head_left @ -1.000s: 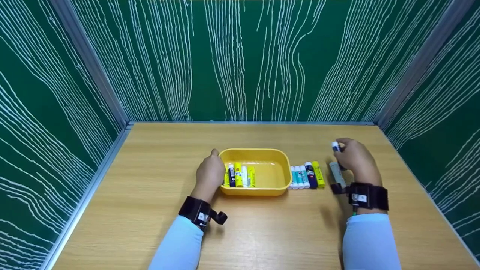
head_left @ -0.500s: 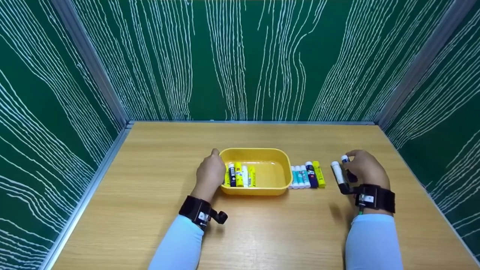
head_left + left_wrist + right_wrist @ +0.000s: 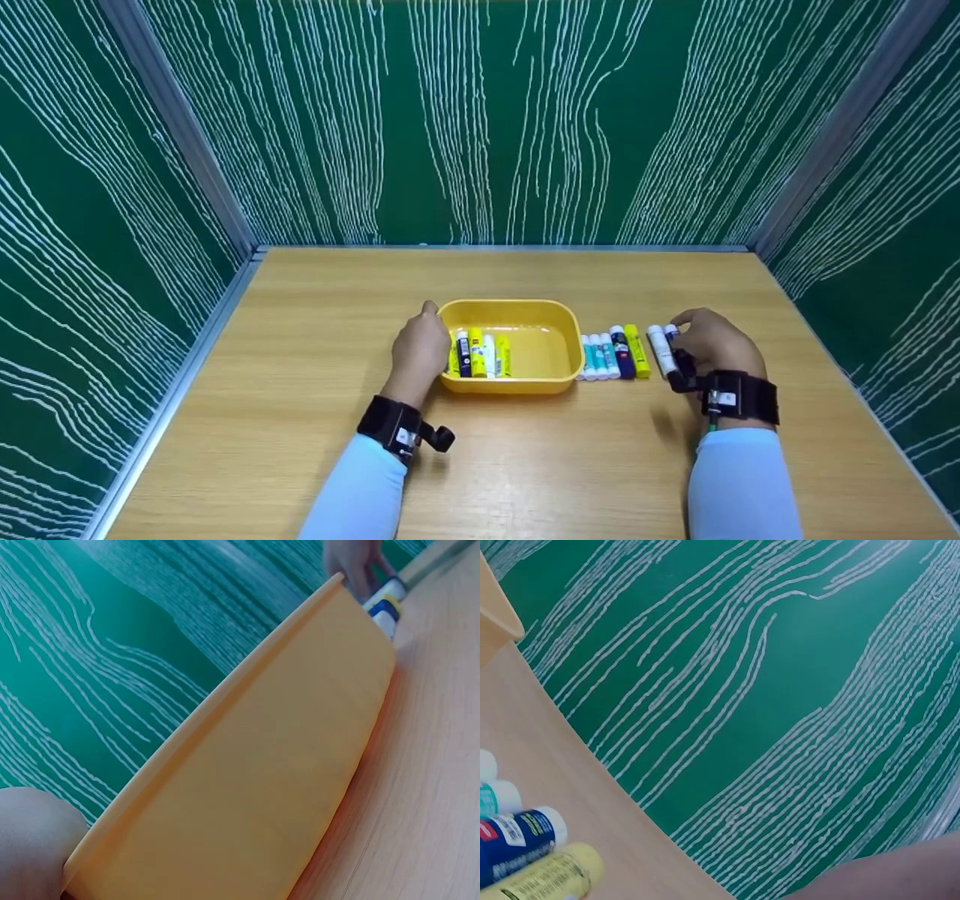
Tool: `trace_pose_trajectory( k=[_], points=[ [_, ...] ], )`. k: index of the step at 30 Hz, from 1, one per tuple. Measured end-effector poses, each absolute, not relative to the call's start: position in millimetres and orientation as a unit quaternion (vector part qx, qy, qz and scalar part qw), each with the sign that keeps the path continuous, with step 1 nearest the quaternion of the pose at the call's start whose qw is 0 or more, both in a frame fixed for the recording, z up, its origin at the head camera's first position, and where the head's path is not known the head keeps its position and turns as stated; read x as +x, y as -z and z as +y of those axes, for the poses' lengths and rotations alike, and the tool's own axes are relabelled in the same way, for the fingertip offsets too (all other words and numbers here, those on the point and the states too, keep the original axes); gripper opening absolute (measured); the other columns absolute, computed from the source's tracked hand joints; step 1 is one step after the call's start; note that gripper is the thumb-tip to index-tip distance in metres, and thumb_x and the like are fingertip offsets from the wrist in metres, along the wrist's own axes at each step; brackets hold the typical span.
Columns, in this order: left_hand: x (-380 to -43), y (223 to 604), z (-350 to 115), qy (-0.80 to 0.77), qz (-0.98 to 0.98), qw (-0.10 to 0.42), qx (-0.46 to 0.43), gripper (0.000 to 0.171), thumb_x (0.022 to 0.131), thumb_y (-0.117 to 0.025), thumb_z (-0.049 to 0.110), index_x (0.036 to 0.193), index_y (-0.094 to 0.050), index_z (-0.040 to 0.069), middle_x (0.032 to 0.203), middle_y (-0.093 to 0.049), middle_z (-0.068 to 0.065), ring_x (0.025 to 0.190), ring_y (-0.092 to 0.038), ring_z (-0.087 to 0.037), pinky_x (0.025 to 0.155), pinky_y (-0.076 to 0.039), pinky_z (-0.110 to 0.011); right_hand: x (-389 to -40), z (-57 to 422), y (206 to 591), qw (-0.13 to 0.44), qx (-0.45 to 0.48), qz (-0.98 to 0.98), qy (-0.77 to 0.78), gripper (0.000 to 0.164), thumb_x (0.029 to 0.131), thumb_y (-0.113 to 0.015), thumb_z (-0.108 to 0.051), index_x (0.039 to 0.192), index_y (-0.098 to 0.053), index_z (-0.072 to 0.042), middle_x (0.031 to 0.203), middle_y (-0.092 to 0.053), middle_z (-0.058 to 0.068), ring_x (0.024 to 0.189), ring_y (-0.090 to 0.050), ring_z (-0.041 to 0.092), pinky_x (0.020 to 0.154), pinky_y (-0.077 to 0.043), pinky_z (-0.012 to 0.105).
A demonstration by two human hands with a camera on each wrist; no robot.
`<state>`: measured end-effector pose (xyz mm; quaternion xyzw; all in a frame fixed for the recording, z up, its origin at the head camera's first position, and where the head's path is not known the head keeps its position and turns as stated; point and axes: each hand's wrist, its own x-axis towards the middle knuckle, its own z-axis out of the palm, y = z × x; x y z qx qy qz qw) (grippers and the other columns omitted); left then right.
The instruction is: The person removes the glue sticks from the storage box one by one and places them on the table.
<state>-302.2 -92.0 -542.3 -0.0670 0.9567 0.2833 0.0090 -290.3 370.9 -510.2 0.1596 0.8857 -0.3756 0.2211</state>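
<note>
My left hand [image 3: 422, 346] grips the left end of a yellow plastic basin [image 3: 517, 385] at its rim. Several glue sticks, yellow, dark blue and white, lie side by side in the basin's left part. To the right, my right hand [image 3: 718, 345] holds a dark blue glue stick with a white cap [image 3: 671, 330], mostly hidden by the fingers and the wrist camera. Close along its left side lies a white glue stick [image 3: 661, 348]. In the right wrist view the right hand's fingers are out of sight.
Between the basin and my right hand lies a row of glue sticks: teal-and-white ones [image 3: 599, 355], a dark blue one [image 3: 622, 351] and a yellow one [image 3: 637, 351]. Green walls with white lines enclose the wooden table [image 3: 525, 465].
The right hand has brought the dark blue glue stick down beside the white one. Both have shifted left toward the row. My left hand and the basin have stayed in place.
</note>
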Motion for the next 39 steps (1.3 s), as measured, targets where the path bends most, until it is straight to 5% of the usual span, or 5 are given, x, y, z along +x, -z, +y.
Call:
trace_pose_trajectory(
  k=[14, 39],
  points=[
    [-303, 541, -91, -0.291, 0.954, 0.014, -0.071, 0.041, 0.124, -0.036, 0.023, 0.157, -0.053, 0.006, 0.120, -0.082, -0.020, 0.097, -0.080, -0.028, 0.082, -0.068, -0.046, -293, 358, 511, 0.227, 0.131, 0.893, 0.365, 0.061, 0.116, -0.056, -0.019, 0.173, -0.040, -0.003, 0.155, -0.053, 0.033, 0.116, -0.066, 0.043, 0.075, -0.066, 0.040],
    [-302, 542, -93, -0.287, 0.956, 0.010, -0.068, 0.036, 0.124, -0.037, 0.022, 0.151, -0.056, 0.006, 0.113, -0.081, -0.019, 0.091, -0.079, -0.028, 0.076, -0.066, -0.045, -297, 366, 515, 0.225, 0.123, 0.899, 0.356, 0.067, 0.116, -0.060, -0.028, 0.172, -0.038, 0.003, 0.155, -0.053, 0.035, 0.124, -0.061, 0.043, 0.085, -0.062, 0.040]
  ],
)
